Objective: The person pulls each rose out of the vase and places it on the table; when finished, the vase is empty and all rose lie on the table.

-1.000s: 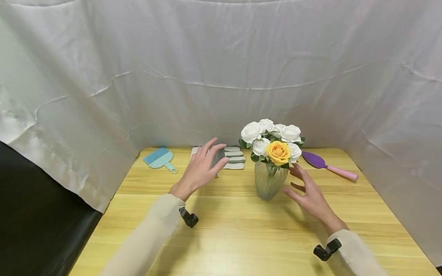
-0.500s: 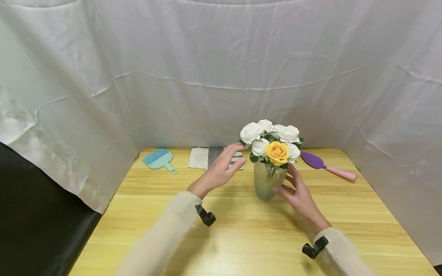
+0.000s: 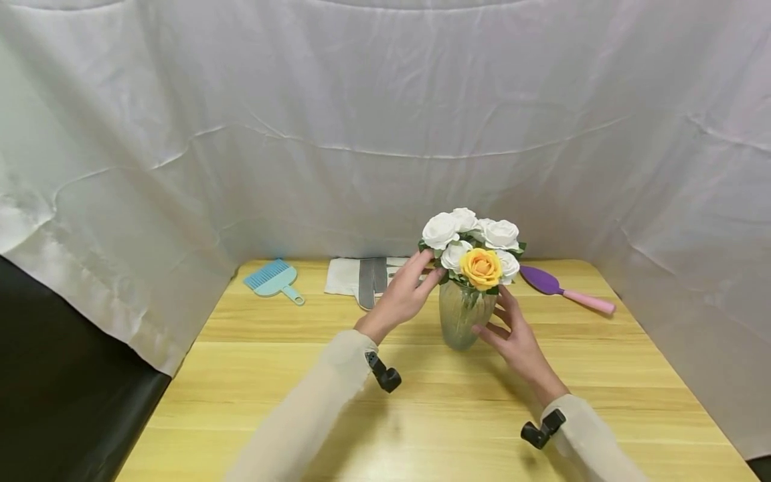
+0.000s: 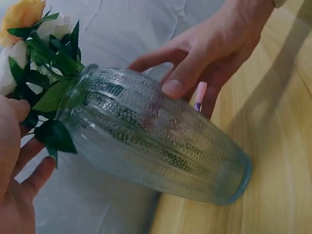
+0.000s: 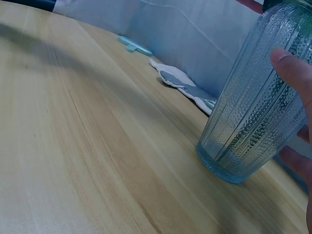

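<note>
A ribbed clear glass vase [image 3: 456, 321] stands upright on the wooden table, holding several white roses [image 3: 440, 231] and one yellow rose [image 3: 482, 268] with green leaves. My right hand [image 3: 519, 343] grips the vase from its right side, thumb on the near face and fingers round the far side. On the other side my left hand [image 3: 397, 298] reaches up to the bouquet, its spread fingertips at the leaves [image 4: 54, 135] just below the blooms. The left wrist view shows leaves hanging over the vase rim between its fingers and thumb.
A white and grey work glove [image 3: 346, 277] lies behind my left hand, partly covered by it. At the back left is a light blue hand brush [image 3: 271, 278]. A purple spoon-shaped tool [image 3: 542, 279] with a pink handle lies back right. Grey cloth [image 3: 361, 194] walls the table.
My left hand has moved right, from over the glove to the bouquet, uncovering more of the glove. My right hand has closed in on the vase, which stays standing in place.
</note>
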A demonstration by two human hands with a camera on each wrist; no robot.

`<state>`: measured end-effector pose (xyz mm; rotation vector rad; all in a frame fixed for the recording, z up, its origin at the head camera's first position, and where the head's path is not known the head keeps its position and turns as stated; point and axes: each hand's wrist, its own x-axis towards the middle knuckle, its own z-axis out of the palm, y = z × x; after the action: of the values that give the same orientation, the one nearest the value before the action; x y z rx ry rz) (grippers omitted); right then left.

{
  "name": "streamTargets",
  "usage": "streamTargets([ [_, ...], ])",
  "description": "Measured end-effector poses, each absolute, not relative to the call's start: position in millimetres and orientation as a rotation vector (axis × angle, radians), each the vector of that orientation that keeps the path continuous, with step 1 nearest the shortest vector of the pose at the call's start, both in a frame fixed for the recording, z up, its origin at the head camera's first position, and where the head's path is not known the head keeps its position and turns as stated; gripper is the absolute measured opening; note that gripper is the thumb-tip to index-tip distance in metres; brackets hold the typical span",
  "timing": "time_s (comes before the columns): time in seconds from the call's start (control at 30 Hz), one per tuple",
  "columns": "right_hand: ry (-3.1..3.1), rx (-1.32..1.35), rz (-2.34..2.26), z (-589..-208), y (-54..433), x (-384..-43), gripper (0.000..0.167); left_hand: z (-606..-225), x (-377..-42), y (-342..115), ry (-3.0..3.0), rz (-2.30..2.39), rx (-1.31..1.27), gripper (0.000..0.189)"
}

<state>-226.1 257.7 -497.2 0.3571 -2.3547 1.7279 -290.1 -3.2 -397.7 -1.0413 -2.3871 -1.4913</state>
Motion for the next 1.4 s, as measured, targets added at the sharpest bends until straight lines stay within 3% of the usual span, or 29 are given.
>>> streamTargets([
  [0.37, -2.363, 0.345, 1.784, -501, 259, -229, 0.104, -397, -292, 9, -2.131, -1.508, -0.866, 0.029],
  [0.87, -2.404, 0.331, 1.791, -500, 261, -233, 0.108, -353, -300, -3, -1.817, -1.61, -0.745, 0.028],
  [1.4, -2.394, 0.338, 1.808, -499, 256, -235, 0.109, -288, -305, -71, -1.513, -1.804, -0.7, 0.033],
])
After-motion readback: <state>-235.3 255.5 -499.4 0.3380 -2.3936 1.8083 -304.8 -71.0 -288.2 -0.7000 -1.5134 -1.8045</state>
